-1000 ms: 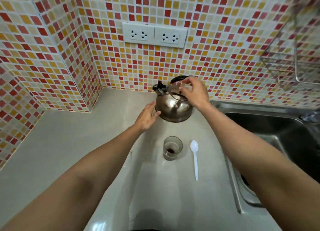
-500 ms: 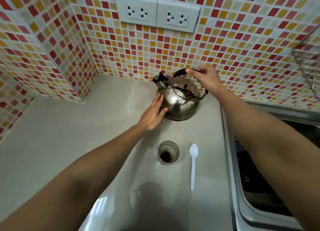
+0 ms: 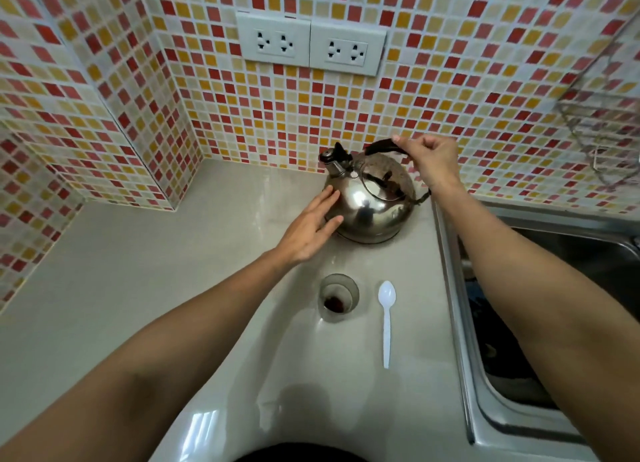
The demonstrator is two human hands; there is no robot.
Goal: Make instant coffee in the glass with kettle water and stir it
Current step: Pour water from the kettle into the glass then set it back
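Note:
A shiny steel kettle [image 3: 372, 210] stands on the grey counter by the tiled wall, spout pointing left. My right hand [image 3: 431, 160] is closed around its black handle, which is raised upright. Flat against the kettle's left side rests my left hand [image 3: 310, 228], fingers spread and holding nothing. In front of the kettle stands a small clear glass [image 3: 338, 297] with dark coffee powder at its bottom. A white plastic spoon [image 3: 387, 318] lies just right of the glass, bowl pointing away from me.
A steel sink [image 3: 512, 375] is sunk into the counter at the right, with dark things inside. Two white wall sockets [image 3: 311, 44] sit above the kettle. A wire rack [image 3: 602, 122] hangs on the right wall. Grey counter [image 3: 138, 271] extends left to a tiled corner.
My right hand has swung the kettle's handle up and back. My left hand has moved from near the kettle to lie flat on its side. The view has shifted closer.

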